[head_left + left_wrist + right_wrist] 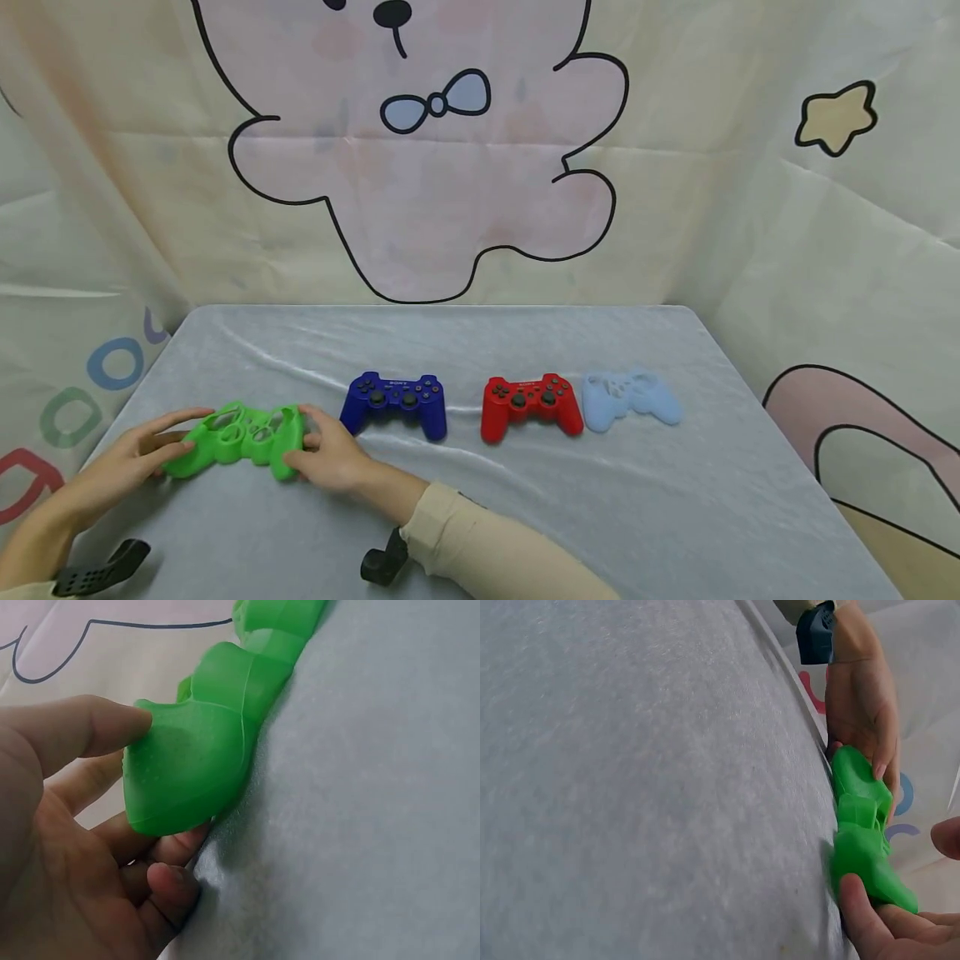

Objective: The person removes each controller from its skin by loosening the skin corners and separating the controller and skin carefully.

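A green silicone controller cover (240, 437), with cut-out openings, is held between both hands at the left of the table. My left hand (138, 454) pinches its left grip; in the left wrist view the thumb (112, 727) presses on top of the green cover (187, 765) and fingers curl beneath. My right hand (330, 454) grips the other end, its thumb on the near side, as the right wrist view shows with the cover (859, 859). Right of that hand lies a blue game controller (393, 404), partly overlapped by it in the head view.
A red game controller (531, 407) lies right of centre, with a pale blue silicone cover (630, 398) close beside it. Grey cloth covers the table (600, 517). A printed curtain (450, 183) hangs behind and at the sides. Each wrist carries a black strap device (105, 571).
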A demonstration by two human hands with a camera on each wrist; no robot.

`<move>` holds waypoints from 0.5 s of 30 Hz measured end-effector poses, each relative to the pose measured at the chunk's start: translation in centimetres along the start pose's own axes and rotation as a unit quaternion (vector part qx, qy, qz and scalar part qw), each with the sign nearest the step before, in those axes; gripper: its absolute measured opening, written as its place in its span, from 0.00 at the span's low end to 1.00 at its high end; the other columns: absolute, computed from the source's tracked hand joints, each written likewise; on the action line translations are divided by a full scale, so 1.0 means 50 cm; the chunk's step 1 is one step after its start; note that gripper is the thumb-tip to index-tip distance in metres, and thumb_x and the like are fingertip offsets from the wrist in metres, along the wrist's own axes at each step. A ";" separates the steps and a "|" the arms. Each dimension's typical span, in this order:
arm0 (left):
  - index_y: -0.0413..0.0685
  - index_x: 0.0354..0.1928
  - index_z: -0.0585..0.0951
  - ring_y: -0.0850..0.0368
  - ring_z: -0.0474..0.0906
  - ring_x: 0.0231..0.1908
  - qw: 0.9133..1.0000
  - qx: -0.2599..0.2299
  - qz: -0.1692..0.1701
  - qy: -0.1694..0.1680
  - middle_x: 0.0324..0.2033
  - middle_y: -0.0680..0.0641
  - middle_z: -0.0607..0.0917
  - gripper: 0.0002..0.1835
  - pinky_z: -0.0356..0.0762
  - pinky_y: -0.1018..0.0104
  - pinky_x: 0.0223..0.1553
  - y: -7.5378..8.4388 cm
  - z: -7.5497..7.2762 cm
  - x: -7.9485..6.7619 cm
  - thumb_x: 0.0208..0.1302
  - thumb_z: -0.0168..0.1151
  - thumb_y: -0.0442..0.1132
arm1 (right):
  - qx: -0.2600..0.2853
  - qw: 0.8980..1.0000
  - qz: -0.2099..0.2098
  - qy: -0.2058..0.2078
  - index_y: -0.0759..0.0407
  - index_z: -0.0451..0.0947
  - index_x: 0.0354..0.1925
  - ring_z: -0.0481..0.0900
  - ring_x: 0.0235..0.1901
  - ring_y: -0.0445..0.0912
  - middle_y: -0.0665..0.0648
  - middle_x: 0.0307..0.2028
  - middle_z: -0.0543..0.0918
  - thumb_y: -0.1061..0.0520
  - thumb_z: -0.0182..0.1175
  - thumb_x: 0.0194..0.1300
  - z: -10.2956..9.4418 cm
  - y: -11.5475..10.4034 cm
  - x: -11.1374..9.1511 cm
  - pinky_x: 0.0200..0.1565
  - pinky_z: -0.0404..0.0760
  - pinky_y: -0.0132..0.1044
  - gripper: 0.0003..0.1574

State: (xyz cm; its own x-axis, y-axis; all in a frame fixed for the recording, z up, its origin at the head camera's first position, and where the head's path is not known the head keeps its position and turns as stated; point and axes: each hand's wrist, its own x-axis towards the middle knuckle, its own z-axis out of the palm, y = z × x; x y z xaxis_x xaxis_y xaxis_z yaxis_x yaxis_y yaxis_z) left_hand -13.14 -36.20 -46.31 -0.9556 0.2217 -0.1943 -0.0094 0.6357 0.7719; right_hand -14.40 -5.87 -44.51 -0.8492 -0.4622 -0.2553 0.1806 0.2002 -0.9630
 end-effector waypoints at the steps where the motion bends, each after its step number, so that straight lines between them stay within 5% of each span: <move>1: 0.55 0.77 0.62 0.86 0.68 0.46 1.000 -0.003 0.006 0.003 0.53 0.76 0.72 0.27 0.72 0.65 0.33 0.000 -0.001 -0.003 0.80 0.49 0.45 | -0.001 1.000 0.002 0.000 0.49 0.62 0.75 0.85 0.37 0.40 0.63 0.53 0.87 0.64 0.63 0.66 0.000 -0.001 -0.001 0.38 0.81 0.29 0.43; 11: 0.44 0.74 0.67 0.87 0.69 0.49 0.996 0.065 0.053 0.025 0.54 0.86 0.66 0.26 0.74 0.77 0.38 -0.001 -0.004 -0.009 0.78 0.52 0.42 | -0.040 0.998 -0.025 -0.039 0.51 0.69 0.72 0.83 0.59 0.47 0.59 0.66 0.77 0.56 0.62 0.70 -0.053 -0.020 -0.034 0.49 0.83 0.32 0.34; 15: 0.40 0.69 0.72 0.85 0.73 0.43 0.992 0.095 0.060 0.050 0.57 0.64 0.80 0.23 0.75 0.76 0.36 0.013 -0.006 -0.013 0.78 0.53 0.40 | -0.048 0.995 -0.060 -0.070 0.56 0.70 0.70 0.84 0.56 0.45 0.63 0.64 0.78 0.56 0.59 0.73 -0.092 -0.026 -0.053 0.49 0.82 0.29 0.29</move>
State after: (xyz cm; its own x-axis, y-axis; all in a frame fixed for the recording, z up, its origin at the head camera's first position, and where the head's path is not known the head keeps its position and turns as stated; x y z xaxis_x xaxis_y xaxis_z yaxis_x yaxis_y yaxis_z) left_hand -12.63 -36.13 -45.49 -0.9711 0.2353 -0.0392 0.1525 0.7388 0.6565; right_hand -14.70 -0.92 -42.18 -0.7824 -0.6029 -0.1560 0.0284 0.2156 -0.9761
